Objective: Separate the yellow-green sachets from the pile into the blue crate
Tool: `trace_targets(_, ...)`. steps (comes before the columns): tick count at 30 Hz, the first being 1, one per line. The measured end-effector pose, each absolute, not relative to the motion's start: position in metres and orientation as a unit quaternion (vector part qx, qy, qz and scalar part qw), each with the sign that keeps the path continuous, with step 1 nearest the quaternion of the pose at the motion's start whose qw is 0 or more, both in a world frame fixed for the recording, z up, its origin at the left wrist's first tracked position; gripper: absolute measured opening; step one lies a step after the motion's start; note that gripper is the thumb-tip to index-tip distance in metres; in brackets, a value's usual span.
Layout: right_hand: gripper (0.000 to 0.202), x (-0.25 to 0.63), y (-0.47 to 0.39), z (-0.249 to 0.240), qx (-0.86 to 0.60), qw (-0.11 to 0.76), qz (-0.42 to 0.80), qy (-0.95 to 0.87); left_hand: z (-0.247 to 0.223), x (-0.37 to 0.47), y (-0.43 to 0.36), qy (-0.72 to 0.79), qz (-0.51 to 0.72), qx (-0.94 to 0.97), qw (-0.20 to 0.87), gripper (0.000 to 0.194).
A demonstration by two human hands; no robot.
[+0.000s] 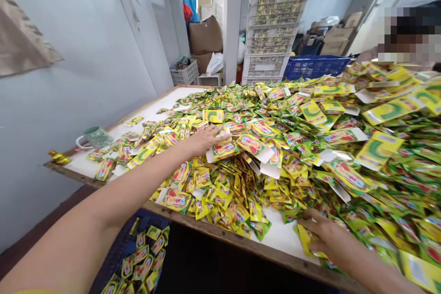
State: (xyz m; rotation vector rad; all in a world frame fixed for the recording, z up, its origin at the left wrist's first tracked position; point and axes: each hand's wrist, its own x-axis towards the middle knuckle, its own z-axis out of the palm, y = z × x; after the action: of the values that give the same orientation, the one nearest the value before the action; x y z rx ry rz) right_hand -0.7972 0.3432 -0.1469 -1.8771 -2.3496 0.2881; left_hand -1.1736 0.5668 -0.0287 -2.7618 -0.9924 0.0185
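My left hand (206, 139) reaches across the heap with its fingers stretched out, resting on small yellow cardboard boxes. Flattened-looking boxes with open white flaps, such as a yellow and red box (254, 145), lie just right of its fingertips. Near the table's front edge, my right hand (325, 234) is curled round a yellow packet (303, 240); part of that packet is hidden by the fingers. Between the two hands spreads a pile of small yellow sachets (220, 196), with greener sachets (396, 193) heaped at the right.
The white table (172, 97) has a wooden rim. A green mug (97, 137) and a small golden figurine (59, 157) stand at its left corner. Below is a blue crate (115, 250) holding packs. White crates (267, 46) and a blue basket (312, 66) stand behind; a person is at right.
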Motion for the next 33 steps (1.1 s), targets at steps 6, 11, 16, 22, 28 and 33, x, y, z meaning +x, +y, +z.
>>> trace_targets(6, 0.023, -0.811, 0.335, -0.129, -0.631, 0.009, 0.097, -0.77, -0.024, -1.166, 0.58, -0.391, -0.032, -0.92, 0.008, 0.082)
trace_targets(11, 0.034, -0.81, 0.319, -0.137, -0.673, 0.011, 0.105, -0.732, -0.022, -1.186, 0.547, -0.507, -0.285, -0.807, -0.101, 0.075)
trace_targets(16, 0.021, -0.804, 0.317, -0.13, -0.65, -0.016, 0.108, -0.752, -0.047, -1.154, 0.454, -0.464, -0.377, -0.676, -0.432, 0.065)
trace_targets(22, 0.036, -0.79, 0.328, -0.12, -0.645, -0.047, 0.176, -0.742, -0.105, -1.066, 0.39, -0.302, -0.315, -0.628, -0.644, 0.036)
trace_targets(28, 0.032, -0.78, 0.323, -0.119, -0.64, -0.027, 0.193, -0.743, -0.139, -1.034, 0.38, -0.255, -0.324, -0.575, -0.707, 0.034)
trace_targets(33, 0.022, -0.799, 0.315, -0.095, -0.681, 0.227, 0.201, -0.667, -0.157, -1.031, 0.375, -0.27, -0.314, -0.574, -0.706, 0.037)
